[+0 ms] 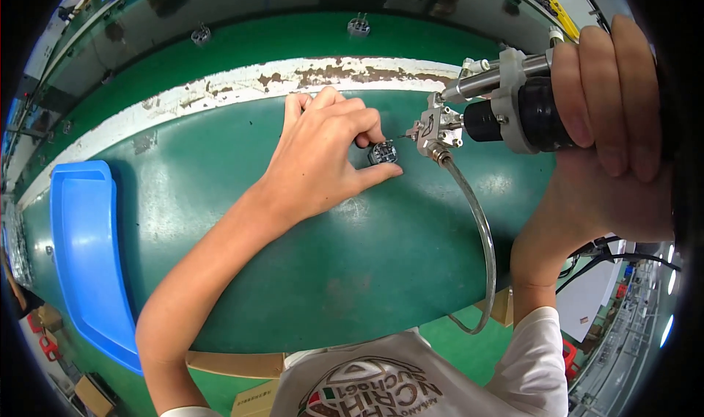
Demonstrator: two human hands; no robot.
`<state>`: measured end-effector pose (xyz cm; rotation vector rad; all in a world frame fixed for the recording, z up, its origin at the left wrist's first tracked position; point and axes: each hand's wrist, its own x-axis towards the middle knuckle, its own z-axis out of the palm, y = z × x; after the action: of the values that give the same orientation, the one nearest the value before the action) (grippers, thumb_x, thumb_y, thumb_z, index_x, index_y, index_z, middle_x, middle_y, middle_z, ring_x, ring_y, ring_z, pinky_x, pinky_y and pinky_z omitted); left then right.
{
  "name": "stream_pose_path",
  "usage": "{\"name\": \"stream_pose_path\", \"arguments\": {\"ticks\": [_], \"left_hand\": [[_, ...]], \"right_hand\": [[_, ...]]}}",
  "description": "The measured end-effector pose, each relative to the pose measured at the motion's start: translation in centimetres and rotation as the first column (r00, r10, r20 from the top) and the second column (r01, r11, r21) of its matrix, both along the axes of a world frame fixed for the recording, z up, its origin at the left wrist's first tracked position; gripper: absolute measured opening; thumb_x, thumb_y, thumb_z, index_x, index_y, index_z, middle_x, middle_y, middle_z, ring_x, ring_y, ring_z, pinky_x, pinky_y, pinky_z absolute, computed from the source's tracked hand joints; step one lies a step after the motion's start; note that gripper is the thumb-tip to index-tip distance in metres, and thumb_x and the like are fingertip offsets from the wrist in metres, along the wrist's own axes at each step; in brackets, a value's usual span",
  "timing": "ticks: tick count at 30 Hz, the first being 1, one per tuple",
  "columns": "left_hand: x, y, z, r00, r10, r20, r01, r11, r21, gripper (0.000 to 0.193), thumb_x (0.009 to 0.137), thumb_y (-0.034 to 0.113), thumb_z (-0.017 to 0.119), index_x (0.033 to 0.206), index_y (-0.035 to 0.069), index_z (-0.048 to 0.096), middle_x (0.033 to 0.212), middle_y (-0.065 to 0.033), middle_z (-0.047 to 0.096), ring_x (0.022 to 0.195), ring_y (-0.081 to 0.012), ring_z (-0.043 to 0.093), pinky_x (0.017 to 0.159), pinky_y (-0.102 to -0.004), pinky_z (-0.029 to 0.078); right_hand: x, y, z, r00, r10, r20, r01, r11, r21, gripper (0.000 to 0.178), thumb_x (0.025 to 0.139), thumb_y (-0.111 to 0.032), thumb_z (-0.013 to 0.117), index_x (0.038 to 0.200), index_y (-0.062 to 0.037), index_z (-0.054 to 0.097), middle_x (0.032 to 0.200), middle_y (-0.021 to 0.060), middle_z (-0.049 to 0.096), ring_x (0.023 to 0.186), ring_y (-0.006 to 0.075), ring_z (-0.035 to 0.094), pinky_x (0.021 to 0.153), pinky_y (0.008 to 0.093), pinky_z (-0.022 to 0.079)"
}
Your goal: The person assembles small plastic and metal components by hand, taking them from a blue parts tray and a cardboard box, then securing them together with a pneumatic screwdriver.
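My left hand reaches across the green worktop with thumb and fingers closed round a small grey-and-black round part. In my right hand is an auto-feed screwdriver, with a black cylindrical body and a slim metal cylinder clamped alongside. Its metal head points left, the tip just beside the small part. Whether the tip touches the part I cannot tell. A clear hose curves down from the head toward the worktop's near edge. My right palm is hidden behind the screwdriver's body.
A long blue tray sits at the left end of the green worktop. Past a white rail with peeling paint, similar small parts stand on a green strip, one at the left and one in the middle. Black cables hang at the right.
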<state>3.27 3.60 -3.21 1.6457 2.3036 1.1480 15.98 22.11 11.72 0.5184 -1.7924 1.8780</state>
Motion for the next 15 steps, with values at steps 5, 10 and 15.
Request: {"name": "stream_pose_path", "arguments": {"ticks": [5, 10, 15], "left_hand": [[-0.1, 0.2, -0.4, 1.000, -0.009, -0.005, 0.009, 0.999, 0.047, 0.036, 0.071, 0.025, 0.089, 0.080, 0.010, 0.058, 0.078, 0.0005, 0.057, 0.086, -0.0212, 0.054, 0.088, -0.0378, 0.034], [0.0, 0.4, -0.6, 1.000, 0.005, -0.022, -0.004, 0.999, 0.043, 0.037, 0.072, 0.025, 0.089, 0.080, 0.010, 0.056, 0.078, 0.0001, 0.057, 0.086, -0.0212, 0.054, 0.088, -0.0379, 0.034], [0.0, 0.4, -0.8, 0.999, 0.008, -0.035, -0.006, 0.998, 0.063, 0.037, 0.072, 0.024, 0.088, 0.080, 0.009, 0.055, 0.078, -0.0001, 0.056, 0.085, -0.0211, 0.054, 0.088, -0.0379, 0.034]], "right_hand": [[-0.2, 1.2, -1.1, 0.997, 0.019, 0.069, -0.021, 0.999, 0.025, 0.033, 0.106, -0.031, 0.039, 0.113, -0.0038, 0.056, 0.064, -0.0066, 0.044, 0.053, 0.0067, 0.041, 0.060, 0.0254, 0.040], [-0.5, 1.1, -1.3, 0.994, 0.042, 0.097, -0.047, 0.997, 0.054, 0.032, 0.106, -0.030, 0.040, 0.113, -0.0039, 0.057, 0.064, -0.0066, 0.044, 0.054, 0.0068, 0.042, 0.060, 0.0257, 0.040], [-0.9, 0.7, -1.0, 0.992, 0.060, 0.112, -0.069, 0.994, 0.080, 0.031, 0.105, -0.029, 0.040, 0.112, -0.0039, 0.058, 0.065, -0.0067, 0.044, 0.055, 0.0068, 0.042, 0.061, 0.0260, 0.040]]}}
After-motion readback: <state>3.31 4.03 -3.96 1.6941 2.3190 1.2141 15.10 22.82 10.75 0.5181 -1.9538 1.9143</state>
